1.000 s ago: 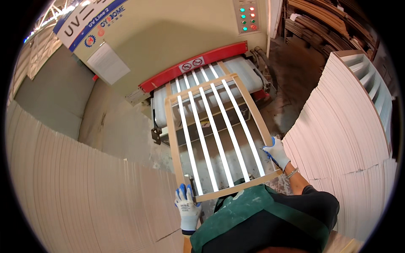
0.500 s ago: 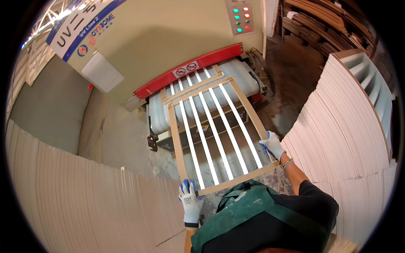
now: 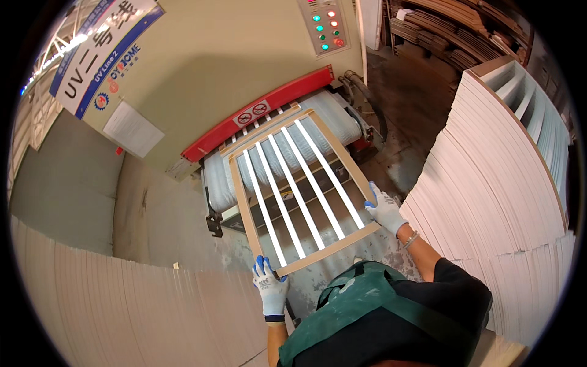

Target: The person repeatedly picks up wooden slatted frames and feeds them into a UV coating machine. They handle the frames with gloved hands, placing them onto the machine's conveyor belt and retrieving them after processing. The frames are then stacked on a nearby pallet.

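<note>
A rectangular slatted frame [image 3: 330, 249], with tan edges and white slats, slopes up from my hands to a ribbed conveyor belt [image 3: 220, 189], where its far end rests. My left hand [image 3: 269, 289], in a white glove with blue fingertips, grips the near left corner. On the right side rail, close to the near right corner, my gloved right hand [image 3: 385, 209] is closed. A second slatted frame [image 3: 266, 130] lies ahead on the belt, partly hidden beneath the red guard bar [image 3: 287, 95] of a large beige machine [image 3: 238, 37].
To my right stands a tall stack of pale-edged frames [image 3: 483, 177]. Another pale stack [image 3: 110, 300] curves along my left side. Lit buttons show on a control panel [image 3: 324, 27]. Beyond are shelves of brown boards [image 3: 452, 37], and hoses [image 3: 367, 101] hang beside the conveyor.
The second frame has slid farther under the red bar. The held frame has moved forward over the belt, with both hands still on it. My view has shifted slightly.
</note>
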